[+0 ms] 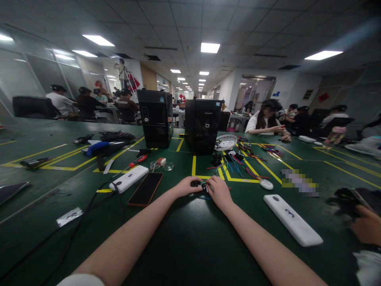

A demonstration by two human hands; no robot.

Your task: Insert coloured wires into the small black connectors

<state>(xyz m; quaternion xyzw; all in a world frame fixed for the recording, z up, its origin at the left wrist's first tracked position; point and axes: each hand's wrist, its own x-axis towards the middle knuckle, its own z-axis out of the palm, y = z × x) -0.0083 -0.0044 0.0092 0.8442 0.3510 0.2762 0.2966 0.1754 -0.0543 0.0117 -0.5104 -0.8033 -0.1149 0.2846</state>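
Both my hands meet over the green table (190, 238), in front of the black computer tower (202, 127). My left hand (187, 186) is closed on one side of a small black connector piece (199, 185) with thin coloured wires. From the other side my right hand (218, 190) pinches the same piece; a bit of white shows between the fingers. A red wire end sticks out past the right hand. The fingers partly hide the piece, so its exact shape is unclear. Beyond my right hand lies a bundle of coloured wires (233, 165) with black plugs.
Left of my hands are a phone (145, 189), a white power bank (129, 178), glasses (168, 166) and a red screwdriver (137, 161). Another white power bank (293, 219) lies right. A second tower (154, 119) and a white basket (225, 142) stand behind. A co-worker's hand (367, 224) is at far right.
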